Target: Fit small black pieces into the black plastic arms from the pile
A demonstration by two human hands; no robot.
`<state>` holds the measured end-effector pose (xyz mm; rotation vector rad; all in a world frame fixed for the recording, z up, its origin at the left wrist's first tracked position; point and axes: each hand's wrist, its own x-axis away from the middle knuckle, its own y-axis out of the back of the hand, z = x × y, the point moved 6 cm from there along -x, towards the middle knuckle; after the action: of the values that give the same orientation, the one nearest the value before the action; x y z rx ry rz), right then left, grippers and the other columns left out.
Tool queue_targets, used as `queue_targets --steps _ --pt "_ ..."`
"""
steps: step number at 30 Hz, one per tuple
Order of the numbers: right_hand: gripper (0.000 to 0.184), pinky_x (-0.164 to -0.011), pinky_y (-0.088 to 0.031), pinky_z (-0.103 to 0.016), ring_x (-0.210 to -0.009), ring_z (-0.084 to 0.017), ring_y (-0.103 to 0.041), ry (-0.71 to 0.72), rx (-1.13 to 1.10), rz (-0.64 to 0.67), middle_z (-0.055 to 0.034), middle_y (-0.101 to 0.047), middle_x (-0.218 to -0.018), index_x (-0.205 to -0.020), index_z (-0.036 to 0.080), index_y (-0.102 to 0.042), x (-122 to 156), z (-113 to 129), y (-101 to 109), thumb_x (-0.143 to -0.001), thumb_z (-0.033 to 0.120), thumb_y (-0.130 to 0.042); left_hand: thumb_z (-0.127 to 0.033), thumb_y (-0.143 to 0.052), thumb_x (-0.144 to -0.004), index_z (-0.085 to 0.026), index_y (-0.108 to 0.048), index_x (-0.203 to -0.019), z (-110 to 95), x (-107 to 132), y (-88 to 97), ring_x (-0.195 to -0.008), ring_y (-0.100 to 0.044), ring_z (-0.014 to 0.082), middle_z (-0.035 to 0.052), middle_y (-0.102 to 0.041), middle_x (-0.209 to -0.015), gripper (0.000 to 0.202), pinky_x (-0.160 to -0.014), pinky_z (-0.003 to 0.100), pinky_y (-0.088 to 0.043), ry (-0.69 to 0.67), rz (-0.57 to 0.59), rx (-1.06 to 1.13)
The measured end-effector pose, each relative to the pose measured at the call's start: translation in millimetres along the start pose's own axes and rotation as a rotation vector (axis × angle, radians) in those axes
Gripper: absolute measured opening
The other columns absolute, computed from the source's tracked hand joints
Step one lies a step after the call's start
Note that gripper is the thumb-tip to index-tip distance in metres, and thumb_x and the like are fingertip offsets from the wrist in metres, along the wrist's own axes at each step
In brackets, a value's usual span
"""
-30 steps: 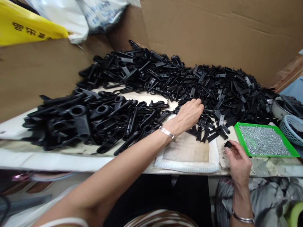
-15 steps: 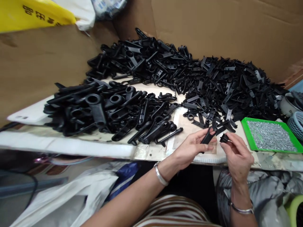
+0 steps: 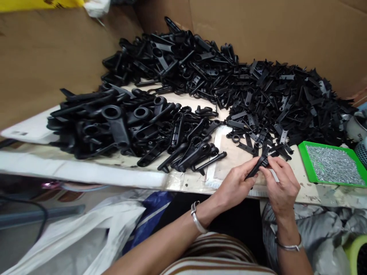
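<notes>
Near the table's front edge, my left hand (image 3: 236, 183) is closed around a long black plastic handle-like part (image 3: 253, 170), which it holds at a slant. My right hand (image 3: 282, 181) pinches a small ribbed black plastic piece (image 3: 264, 161) against the upper end of that part. Fingers cover much of both pieces, so I cannot tell whether they are joined. Just beyond my hands lie loose flat black plastic pieces (image 3: 262, 135), some with a ring at one end.
Larger black handle parts (image 3: 114, 126) are heaped at left, more (image 3: 172, 57) at the back. Flat black pieces (image 3: 298, 91) pile up at right. A green tray (image 3: 310, 168) of small metal screws or pins stands at the right edge. Cardboard walls (image 3: 258, 30) enclose the back.
My right hand has moved left and brought the small ribbed piece from beside the long black part onto its end. My view has shifted slightly.
</notes>
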<state>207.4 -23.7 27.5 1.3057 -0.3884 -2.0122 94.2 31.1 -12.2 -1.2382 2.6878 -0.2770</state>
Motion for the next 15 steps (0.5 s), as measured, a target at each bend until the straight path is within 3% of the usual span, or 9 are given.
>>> queue_targets --steps 5,9,13,15 --pt "0.025 -0.091 -0.057 -0.038 -0.095 -0.022 -0.069 0.013 -0.031 0.043 -0.0072 -0.072 -0.101 -0.112 0.025 -0.073 0.6 3.5 -1.0 -0.089 0.025 -0.063 -0.005 -0.044 -0.084 -0.018 -0.046 -0.142 -11.7 8.4 0.8 -0.113 -0.064 0.0211 0.0096 -0.065 -0.128 0.060 -0.101 0.035 -0.050 -0.112 0.002 -0.396" --pt "0.028 -0.088 -0.058 -0.035 -0.095 -0.021 -0.069 -0.003 -0.079 0.100 -0.0078 -0.071 -0.104 -0.115 0.025 -0.072 8.2 4.8 -1.0 -0.089 0.024 -0.064 -0.012 -0.044 -0.090 -0.017 -0.040 -0.143 -13.8 15.6 -1.2 -0.110 -0.066 0.0227 0.0121 -0.067 -0.124 0.054 -0.090 0.032 -0.054 -0.123 0.040 -0.508" --pt "0.023 -0.084 -0.058 -0.031 -0.094 -0.019 -0.070 -0.115 -0.259 0.284 -0.0063 -0.073 -0.103 -0.108 0.026 -0.075 21.8 -0.3 -5.0 -0.091 0.032 -0.060 -0.026 -0.052 -0.093 -0.023 -0.054 -0.128 -4.9 25.0 6.7 -0.082 -0.070 0.0189 0.0042 -0.073 -0.097 0.035 -0.071 0.026 -0.054 -0.034 0.013 -0.546" --pt "0.030 -0.083 -0.059 -0.031 -0.094 -0.020 -0.071 -0.209 -0.363 0.383 -0.0072 -0.074 -0.108 -0.113 0.025 -0.073 27.6 -5.3 -7.3 -0.092 0.040 -0.058 -0.031 -0.049 -0.096 -0.025 -0.055 -0.129 -2.9 30.9 10.0 -0.067 -0.067 0.0152 0.0011 -0.072 -0.085 0.034 -0.065 0.024 -0.052 -0.021 0.009 -0.545"
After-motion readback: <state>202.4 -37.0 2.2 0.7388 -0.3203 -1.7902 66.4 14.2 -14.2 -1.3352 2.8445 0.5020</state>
